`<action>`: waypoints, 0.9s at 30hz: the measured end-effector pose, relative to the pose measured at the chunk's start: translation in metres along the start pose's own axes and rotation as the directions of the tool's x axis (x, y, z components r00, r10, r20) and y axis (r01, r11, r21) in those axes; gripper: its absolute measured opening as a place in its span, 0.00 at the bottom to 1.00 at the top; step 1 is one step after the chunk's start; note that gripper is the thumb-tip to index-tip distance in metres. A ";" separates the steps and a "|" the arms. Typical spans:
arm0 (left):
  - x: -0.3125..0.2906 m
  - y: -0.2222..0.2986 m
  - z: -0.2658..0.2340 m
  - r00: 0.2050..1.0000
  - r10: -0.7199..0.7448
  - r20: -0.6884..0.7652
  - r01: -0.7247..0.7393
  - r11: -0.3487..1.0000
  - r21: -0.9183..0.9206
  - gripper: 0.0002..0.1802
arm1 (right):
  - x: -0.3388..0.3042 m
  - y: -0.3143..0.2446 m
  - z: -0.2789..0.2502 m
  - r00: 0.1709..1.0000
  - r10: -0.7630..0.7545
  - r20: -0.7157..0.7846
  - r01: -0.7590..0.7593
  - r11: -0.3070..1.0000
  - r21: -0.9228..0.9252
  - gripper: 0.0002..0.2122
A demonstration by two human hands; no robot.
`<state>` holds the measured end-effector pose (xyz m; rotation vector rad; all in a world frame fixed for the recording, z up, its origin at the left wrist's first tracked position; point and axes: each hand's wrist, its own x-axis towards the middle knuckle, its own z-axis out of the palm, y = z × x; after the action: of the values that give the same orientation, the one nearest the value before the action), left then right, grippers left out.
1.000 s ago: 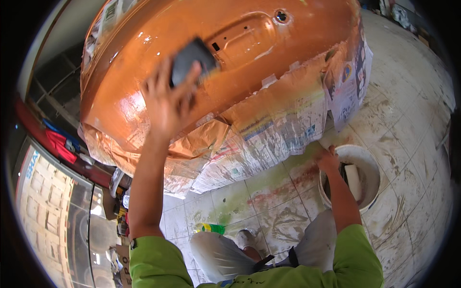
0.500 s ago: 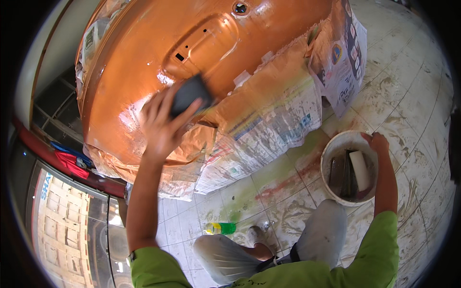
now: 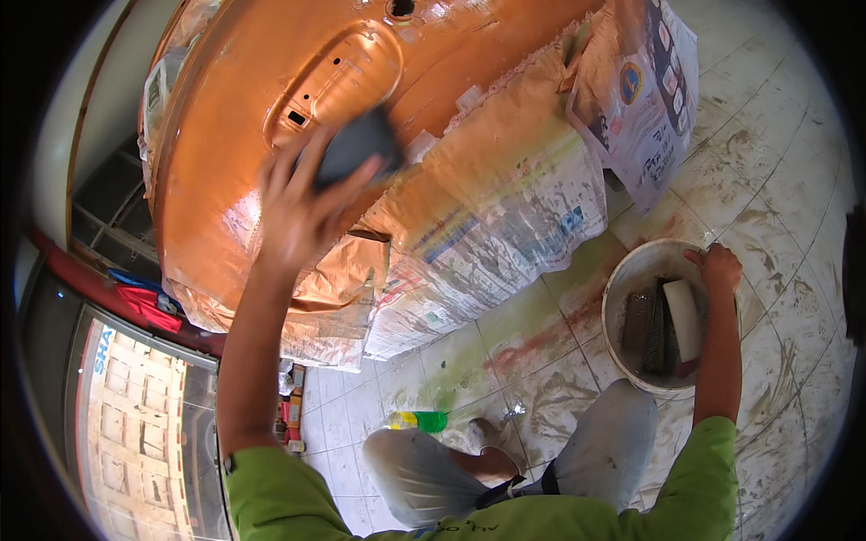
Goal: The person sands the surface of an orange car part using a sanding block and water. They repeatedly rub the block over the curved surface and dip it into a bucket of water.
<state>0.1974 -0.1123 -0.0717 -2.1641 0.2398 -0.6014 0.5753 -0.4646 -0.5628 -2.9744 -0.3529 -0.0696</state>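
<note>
My left hand (image 3: 302, 194) is closed on a dark grey sanding pad (image 3: 361, 149), thumb on one side and fingers on the other. The pad is blurred by motion in front of a wet, glossy orange car panel (image 3: 212, 135); I cannot tell whether it touches the surface. My right hand (image 3: 717, 268) grips the right rim of a whitish bucket (image 3: 610, 307). In the bucket, a pale block (image 3: 683, 320) and a dark brown block (image 3: 636, 323) stand in murky water, with a dark strip between them.
Paint-stained masking paper (image 3: 487, 243) hangs along the panel's near edge. A green and yellow bottle (image 3: 419, 421) lies on the smeared tiled floor (image 3: 541, 397) by my left knee. Red and blue cloths (image 3: 149, 307) hang over a bar at left.
In the view, the panel has shifted left and upward. My left hand and the pad have moved relative to the panel. My right hand keeps its hold on the bucket rim.
</note>
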 end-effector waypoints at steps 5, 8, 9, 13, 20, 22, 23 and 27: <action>-0.069 -0.007 -0.016 0.998 -0.041 0.057 0.038 0.998 0.041 0.22 | -0.001 -0.020 -0.007 0.998 -0.020 0.062 0.017 0.999 0.040 0.38; 0.073 0.014 0.009 0.998 0.056 0.043 -0.057 0.998 0.036 0.29 | 0.007 -0.014 -0.007 0.999 -0.029 0.016 0.029 1.000 -0.001 0.37; 0.103 0.010 0.013 0.994 0.107 0.026 -0.108 0.994 0.031 0.32 | 0.003 -0.014 -0.001 0.999 -0.045 -0.006 0.045 0.999 -0.001 0.37; 0.083 -0.005 0.009 0.989 0.129 0.065 -0.128 0.991 -0.033 0.29 | 0.001 0.003 0.003 0.999 -0.029 0.014 0.029 0.999 0.018 0.36; -0.079 -0.012 -0.015 0.998 -0.046 0.035 0.042 0.993 0.110 0.18 | 0.004 -0.026 -0.018 0.989 -0.006 0.149 -0.001 0.999 0.045 0.33; 0.041 0.015 0.013 0.997 -0.069 -0.031 0.072 0.988 0.140 0.26 | 0.006 -0.018 -0.022 0.992 0.036 0.117 -0.037 0.999 0.012 0.33; 0.088 0.019 0.027 0.992 -0.054 -0.112 0.065 0.993 0.098 0.27 | 0.001 -0.020 -0.020 0.992 0.036 0.117 -0.037 0.999 0.005 0.33; 0.107 0.030 0.024 0.995 -0.092 -0.035 0.095 0.992 0.086 0.26 | -0.004 -0.014 -0.014 0.995 -0.011 0.096 0.008 1.000 0.030 0.34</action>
<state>0.3030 -0.1539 -0.0726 -2.0913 0.1262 -0.6862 0.5680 -0.4542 -0.5472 -2.9533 -0.3759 0.0770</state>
